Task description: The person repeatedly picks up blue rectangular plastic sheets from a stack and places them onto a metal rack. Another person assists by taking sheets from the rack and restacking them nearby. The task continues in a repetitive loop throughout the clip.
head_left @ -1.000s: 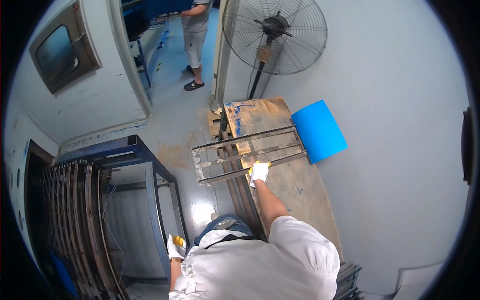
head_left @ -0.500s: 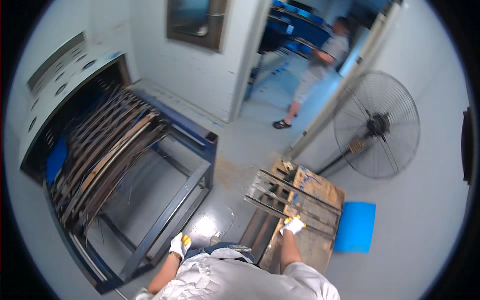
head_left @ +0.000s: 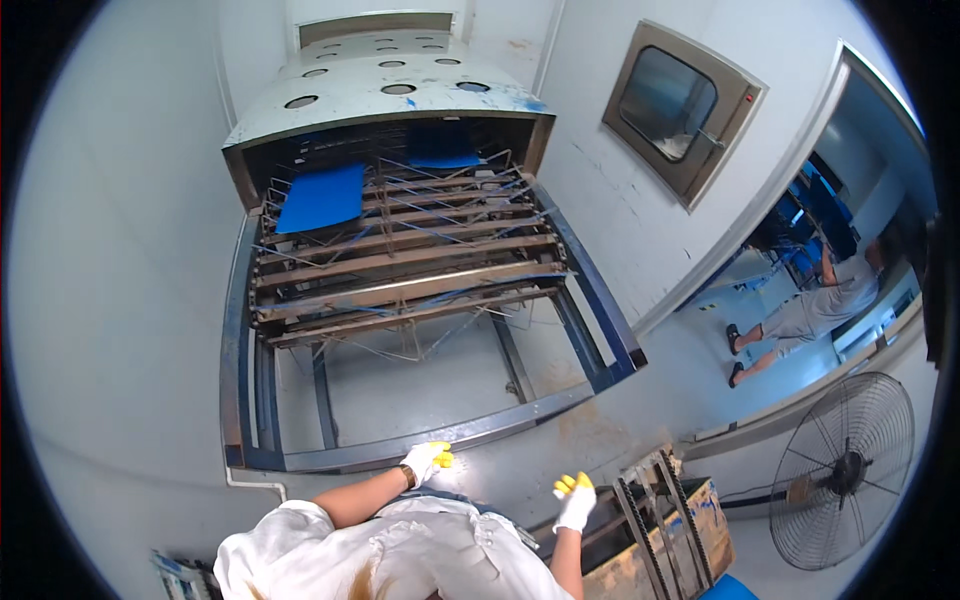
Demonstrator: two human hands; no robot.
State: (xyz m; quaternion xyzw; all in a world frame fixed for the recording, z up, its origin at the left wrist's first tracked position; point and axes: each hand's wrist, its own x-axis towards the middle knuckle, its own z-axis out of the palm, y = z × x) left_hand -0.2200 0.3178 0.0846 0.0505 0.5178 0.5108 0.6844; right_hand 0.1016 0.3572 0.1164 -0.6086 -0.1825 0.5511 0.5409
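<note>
My left hand [head_left: 428,462], in a white glove with yellow fingertips, hangs just in front of the near bar of a dark metal conveyor frame [head_left: 480,428]. Its fingers are loosely bent and nothing shows in them. My right hand [head_left: 574,502], gloved the same way, is raised to the left of a slotted metal rack [head_left: 661,530], apart from it, with its fingers a little apart and no object in them. That rack leans over a worn, stained box [head_left: 612,572]. Across the conveyor run several brown slats [head_left: 405,262] with thin wire supports.
Blue sheets [head_left: 322,198] lie on the slats by the opening of a white oven-like housing [head_left: 400,75]. A round fan [head_left: 845,470] stands at right beside a doorway, where another person [head_left: 825,300] stands. A blue piece [head_left: 728,588] shows at the lower edge.
My view has swung left toward the conveyor, which now lies ahead. My right hand has come off the metal rack. In the doorway the other person now has a dark panel by the hands.
</note>
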